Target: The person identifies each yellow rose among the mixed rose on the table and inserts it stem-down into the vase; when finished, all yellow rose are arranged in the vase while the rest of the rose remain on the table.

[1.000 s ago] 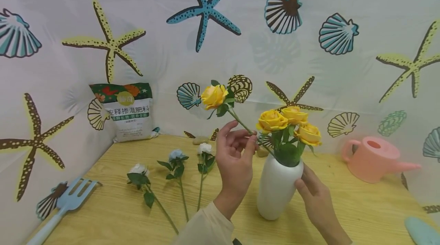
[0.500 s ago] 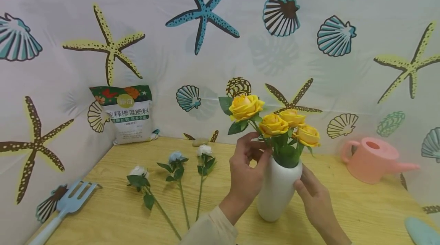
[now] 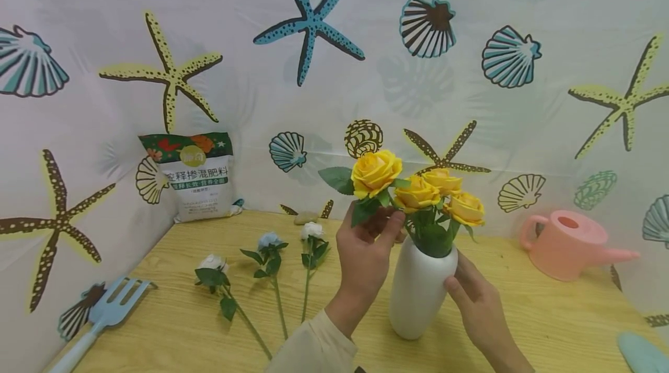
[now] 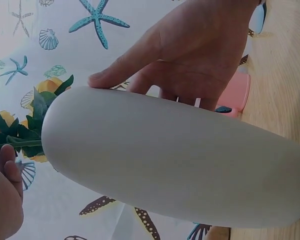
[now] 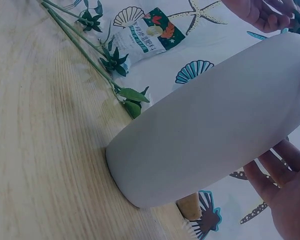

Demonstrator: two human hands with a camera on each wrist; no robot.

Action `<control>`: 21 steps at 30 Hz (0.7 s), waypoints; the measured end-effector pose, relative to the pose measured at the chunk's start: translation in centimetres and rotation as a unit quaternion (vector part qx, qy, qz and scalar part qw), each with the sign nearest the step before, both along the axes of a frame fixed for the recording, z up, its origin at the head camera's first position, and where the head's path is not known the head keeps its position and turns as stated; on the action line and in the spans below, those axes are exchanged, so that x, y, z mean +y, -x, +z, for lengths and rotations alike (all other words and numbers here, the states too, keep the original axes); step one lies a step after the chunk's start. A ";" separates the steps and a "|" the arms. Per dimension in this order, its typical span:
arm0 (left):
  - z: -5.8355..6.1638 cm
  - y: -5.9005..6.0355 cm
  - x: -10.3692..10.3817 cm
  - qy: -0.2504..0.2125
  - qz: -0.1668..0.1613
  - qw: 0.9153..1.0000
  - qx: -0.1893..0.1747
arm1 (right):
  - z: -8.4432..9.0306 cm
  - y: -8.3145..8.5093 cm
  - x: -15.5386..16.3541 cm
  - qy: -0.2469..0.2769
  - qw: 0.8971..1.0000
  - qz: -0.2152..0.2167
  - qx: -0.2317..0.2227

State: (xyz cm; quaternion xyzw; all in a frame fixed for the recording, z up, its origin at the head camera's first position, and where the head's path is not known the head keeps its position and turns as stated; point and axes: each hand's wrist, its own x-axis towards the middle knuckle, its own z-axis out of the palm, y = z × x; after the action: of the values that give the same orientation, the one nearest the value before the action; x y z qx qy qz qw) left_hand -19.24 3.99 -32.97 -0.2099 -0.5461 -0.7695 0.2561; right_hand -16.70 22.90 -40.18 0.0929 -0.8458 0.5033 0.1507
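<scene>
In the head view my left hand (image 3: 366, 251) pinches the stem of a yellow rose (image 3: 376, 174) just left of the vase's mouth. That stem (image 4: 27, 143) runs into the mouth in the left wrist view. Several other yellow roses (image 3: 415, 193) stand in the white vase (image 3: 420, 291). My right hand (image 3: 478, 306) grips the vase from the right, thumb on its near side and fingers behind, partly hidden. The vase leans slightly to the right, its base on the wooden table (image 3: 522, 286).
Left of the vase lie two white roses (image 3: 312, 230) (image 3: 211, 262) and a blue rose (image 3: 269, 240). A blue hand fork (image 3: 112, 306) lies at far left. A fertilizer bag (image 3: 195, 181) stands at the back left, a pink watering can (image 3: 567, 245) at right.
The held yellow rose has come down and to the right, close beside the others. My left hand went right with it, then slightly back left. My right hand stays on the vase.
</scene>
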 end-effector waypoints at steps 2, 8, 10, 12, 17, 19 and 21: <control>0.0 0.0 0.0 -0.007 -0.010 1.000 -0.011 | 0.0 0.0 0.0 0.002 1.000 0.003 -0.002; -0.7 0.3 0.2 0.024 -0.006 1.000 -0.011 | 0.1 0.0 0.1 -0.001 1.000 -0.001 -0.023; -1.0 0.4 0.2 0.036 -0.008 0.999 -0.015 | 0.1 -0.1 0.1 0.002 1.000 0.000 -0.027; -1.3 0.5 0.1 0.046 -0.011 0.999 -0.024 | 0.1 -0.1 0.1 0.000 1.000 -0.002 -0.028; -1.8 0.6 0.0 0.058 -0.025 0.998 -0.029 | 0.0 -0.1 0.1 -0.005 1.000 -0.006 -0.021; -1.9 0.6 0.0 0.061 -0.029 0.997 -0.028 | -0.1 -0.1 0.2 -0.004 1.000 -0.004 -0.019; -1.9 0.7 -0.1 0.064 -0.023 0.997 -0.026 | -0.1 0.0 0.2 -0.003 1.000 -0.005 -0.023</control>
State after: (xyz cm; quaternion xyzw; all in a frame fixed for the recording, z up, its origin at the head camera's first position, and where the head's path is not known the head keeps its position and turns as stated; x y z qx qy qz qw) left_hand -19.90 3.94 -34.90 -0.2186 -0.5960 -0.7437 0.2098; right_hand -16.65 23.08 -40.26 0.0781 -0.8506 0.5025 0.1336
